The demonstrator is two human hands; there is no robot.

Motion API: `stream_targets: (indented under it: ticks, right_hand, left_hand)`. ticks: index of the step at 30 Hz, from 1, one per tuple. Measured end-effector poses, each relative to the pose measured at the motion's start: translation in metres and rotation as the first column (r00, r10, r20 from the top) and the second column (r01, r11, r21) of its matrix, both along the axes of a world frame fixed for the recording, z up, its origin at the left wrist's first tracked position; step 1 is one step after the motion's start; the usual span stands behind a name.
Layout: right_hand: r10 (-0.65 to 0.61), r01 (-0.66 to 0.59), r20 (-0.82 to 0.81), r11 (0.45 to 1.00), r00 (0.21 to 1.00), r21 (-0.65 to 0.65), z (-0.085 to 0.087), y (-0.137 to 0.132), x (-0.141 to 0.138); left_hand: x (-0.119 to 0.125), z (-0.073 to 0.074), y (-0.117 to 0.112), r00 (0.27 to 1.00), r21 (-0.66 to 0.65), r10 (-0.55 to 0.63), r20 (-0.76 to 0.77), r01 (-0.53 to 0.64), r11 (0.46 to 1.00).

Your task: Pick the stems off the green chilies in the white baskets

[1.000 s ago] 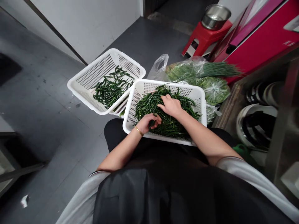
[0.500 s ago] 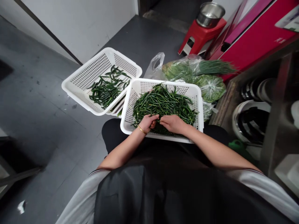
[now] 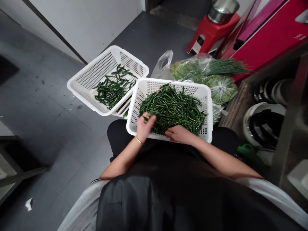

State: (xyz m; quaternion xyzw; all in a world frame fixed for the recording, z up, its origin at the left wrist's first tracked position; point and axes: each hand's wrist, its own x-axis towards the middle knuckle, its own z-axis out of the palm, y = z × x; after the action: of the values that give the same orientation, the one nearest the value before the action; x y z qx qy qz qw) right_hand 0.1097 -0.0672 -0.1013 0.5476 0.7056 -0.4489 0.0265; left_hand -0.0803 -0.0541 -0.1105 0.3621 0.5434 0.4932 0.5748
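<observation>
A white perforated basket (image 3: 209, 96) rests on my lap, heaped with long thin green chili peppers (image 3: 172, 102). My left hand (image 3: 145, 127), a gold bangle at its wrist, is raised over the basket's left front side, its fingers closed on a green chili pepper (image 3: 145, 119). My right hand (image 3: 178, 133) hangs low over the front of the heap with its fingers curled together; whatever they pinch is hidden. To the left, a second white basket (image 3: 84, 78) is tilted and holds a smaller pile of green chilies (image 3: 112, 91).
Plastic bags of leafy greens (image 3: 220, 89) and a bunch of thin green stalks (image 3: 227, 66) lie behind the near basket. A red stool (image 3: 211, 35) bears a metal pot (image 3: 222, 12). Shelving with stacked dishes (image 3: 264, 126) stands on the right.
My left hand has moved left and slightly up, away from my right hand, with a chili in it. My right hand has dropped slightly toward the basket's front edge.
</observation>
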Motion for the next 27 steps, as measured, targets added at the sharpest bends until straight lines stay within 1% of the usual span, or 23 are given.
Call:
stream_targets:
  ticks: [1,2,3,4,5,6,8,9,10,12,14,15,16,17,18,20,21,22,24,26,27]
  right_hand:
    - [0.052,-0.071,0.130,0.986,0.990,0.149,0.003,0.006,0.003]
    - [0.054,-0.127,0.252,0.950,0.966,0.287,0.005,0.015,0.004]
    - [0.027,-0.169,0.348,0.908,0.937,0.384,0.004,0.026,0.003]
    - [0.006,-0.201,0.413,0.880,0.911,0.431,0.001,0.038,0.001]
    - [0.018,-0.236,0.453,0.871,0.891,0.430,-0.004,0.050,-0.003]
    - [0.053,-0.273,0.479,0.873,0.876,0.403,-0.009,0.061,-0.007]
    - [0.111,-0.311,0.486,0.882,0.867,0.353,-0.016,0.077,-0.013]
    - [0.105,-0.295,0.462,0.885,0.881,0.360,-0.017,0.082,-0.014]
    - [0.074,-0.250,0.416,0.888,0.906,0.387,-0.015,0.084,-0.014]
    - [-0.007,-0.100,0.246,0.903,0.969,0.418,-0.004,0.082,-0.010]
    - [-0.046,0.034,0.027,0.933,0.999,0.357,0.011,0.073,-0.006]
    - [-0.046,0.064,-0.062,0.943,0.997,0.326,0.018,0.068,-0.006]
    - [-0.038,0.075,-0.117,0.941,0.992,0.329,0.023,0.062,-0.006]
    - [-0.027,0.075,-0.130,0.923,0.991,0.378,0.026,0.056,-0.007]
    - [-0.020,0.064,-0.100,0.886,0.995,0.459,0.026,0.052,-0.009]
    - [-0.022,-0.013,0.049,0.793,0.999,0.609,0.019,0.045,-0.013]
    - [-0.019,-0.078,0.142,0.764,0.990,0.641,0.013,0.043,-0.016]
    - [0.009,-0.157,0.230,0.753,0.973,0.639,0.005,0.042,-0.019]
    - [0.141,-0.344,0.369,0.745,0.919,0.572,-0.010,0.041,-0.028]
    - [0.298,-0.513,0.455,0.711,0.839,0.481,-0.021,0.044,-0.038]
    - [0.345,-0.565,0.481,0.691,0.806,0.450,-0.023,0.047,-0.041]
  left_hand:
    - [-0.006,0.002,0.010,0.991,-0.067,0.045,0.126,-0.036,0.997]
    - [-0.013,0.004,0.019,0.967,-0.141,0.076,0.242,-0.042,0.989]
    - [-0.019,0.006,0.028,0.940,-0.205,0.102,0.327,-0.035,0.978]
    - [-0.024,0.007,0.035,0.918,-0.251,0.113,0.381,-0.016,0.968]
    - [-0.027,0.007,0.039,0.907,-0.273,0.107,0.407,0.009,0.962]
    - [-0.030,0.006,0.040,0.906,-0.271,0.084,0.416,0.035,0.962]
    - [-0.031,0.004,0.036,0.909,-0.220,0.004,0.417,0.097,0.971]
    - [-0.029,0.002,0.031,0.911,-0.190,-0.036,0.410,0.124,0.974]
    - [-0.026,-0.001,0.027,0.917,-0.165,-0.069,0.393,0.144,0.976]
    - [-0.015,-0.005,0.018,0.936,-0.139,-0.125,0.330,0.179,0.974]
    - [0.000,-0.008,0.013,0.946,-0.129,-0.203,0.254,0.241,0.962]
    - [0.008,-0.009,0.011,0.941,-0.125,-0.253,0.223,0.286,0.950]
    - [0.015,-0.009,0.010,0.932,-0.127,-0.302,0.201,0.330,0.935]
    - [0.020,-0.010,0.009,0.920,-0.136,-0.342,0.190,0.370,0.919]
    - [0.023,-0.010,0.008,0.910,-0.152,-0.370,0.189,0.399,0.904]
    - [0.020,-0.011,0.006,0.901,-0.205,-0.379,0.213,0.420,0.884]
    - [0.014,-0.011,0.006,0.903,-0.233,-0.360,0.233,0.412,0.881]
    - [0.005,-0.010,0.006,0.910,-0.252,-0.326,0.255,0.388,0.886]
    - [-0.014,-0.009,0.008,0.929,-0.255,-0.218,0.300,0.298,0.920]
    - [-0.033,-0.005,0.012,0.927,-0.207,-0.121,0.354,0.204,0.957]
    - [-0.040,-0.003,0.014,0.922,-0.174,-0.098,0.373,0.174,0.969]
